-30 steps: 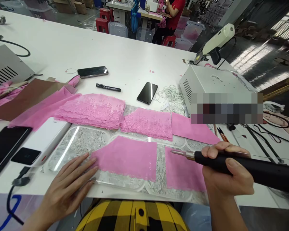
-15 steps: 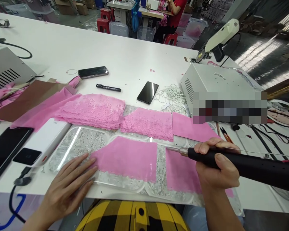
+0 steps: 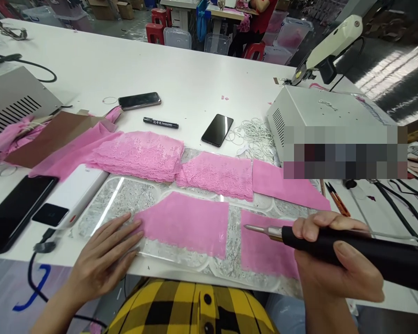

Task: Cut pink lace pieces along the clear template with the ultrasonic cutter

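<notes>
White worktable (image 3: 195, 79) fills most of the head view, with a workshop floor, red stools and plastic bins behind it, and another person in a red top seated at a far bench.

We note our left hand (image 3: 102, 260) lying flat, fingers spread and gripping nothing, on a clear textured cutting plate (image 3: 125, 199) at the table's near edge. Its fingertips touch the left edge of a pink fabric piece (image 3: 186, 222) spread on the plate.

We note our right hand (image 3: 334, 264) wrapped tight around the black handle of a hot cutting tool (image 3: 334, 243). The tool lies nearly level and points left. Its metal tip sits over the upper left corner of a second pink fabric piece (image 3: 264, 248), just right of the first; whether tip and cloth touch we cannot tell.

Behind the plate: a stack of pink lace (image 3: 139, 155) to the left, another lace stack (image 3: 218, 174) beside it, and a plain pink panel (image 3: 285, 183) to the right. Further back lie a black marker (image 3: 160, 123) and two phones (image 3: 217, 130), well apart. A white metal control box (image 3: 320, 120) stands at right, with a pile of white elastic loops (image 3: 252, 134) just beside it. At the near left, a white power bank (image 3: 69, 195) lies beside a dark tablet (image 3: 17, 213).
</notes>
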`<state>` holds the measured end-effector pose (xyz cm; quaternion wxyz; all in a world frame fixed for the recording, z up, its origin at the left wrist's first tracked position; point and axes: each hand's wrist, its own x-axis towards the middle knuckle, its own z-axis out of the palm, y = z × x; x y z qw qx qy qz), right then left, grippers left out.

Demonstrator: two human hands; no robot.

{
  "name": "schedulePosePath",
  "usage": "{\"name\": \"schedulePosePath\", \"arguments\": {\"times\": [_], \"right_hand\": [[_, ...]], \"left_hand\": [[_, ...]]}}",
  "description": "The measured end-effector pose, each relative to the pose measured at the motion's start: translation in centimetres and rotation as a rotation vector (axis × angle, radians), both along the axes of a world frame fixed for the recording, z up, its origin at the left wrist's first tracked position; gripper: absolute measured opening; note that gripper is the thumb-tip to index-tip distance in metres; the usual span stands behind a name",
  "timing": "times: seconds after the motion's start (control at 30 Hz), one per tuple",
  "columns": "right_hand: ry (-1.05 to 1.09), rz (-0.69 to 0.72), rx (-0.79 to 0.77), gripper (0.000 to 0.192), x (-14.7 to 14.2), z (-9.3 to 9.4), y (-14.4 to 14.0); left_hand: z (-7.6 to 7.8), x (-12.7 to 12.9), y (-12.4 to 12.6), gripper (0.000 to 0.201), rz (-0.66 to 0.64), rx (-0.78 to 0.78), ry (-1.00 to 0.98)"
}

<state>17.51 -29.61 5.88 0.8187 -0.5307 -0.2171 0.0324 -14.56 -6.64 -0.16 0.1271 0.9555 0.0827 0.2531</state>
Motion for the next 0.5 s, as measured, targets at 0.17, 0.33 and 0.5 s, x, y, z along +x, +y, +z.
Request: {"name": "schedulePosePath", "arguments": {"times": [0.17,0.33,0.5], "right_hand": [[-0.015,0.027,-0.010,0.018,-0.51,-0.20,-0.69],[-0.014,0.049,0.018,0.018,-0.54,-0.49,-0.39],[-0.030,0.064,0.015,0.015,-0.57,-0.97,-0.30]], "left_hand": [[0.19,0.17,-0.20,0.059,0.019,-0.006,0.003],[0.19,0.05,-0.20,0.059,0.015,-0.009,0.005],[0.09,0.12,-0.16,0.060,0.004,-0.009,0.000]]}}
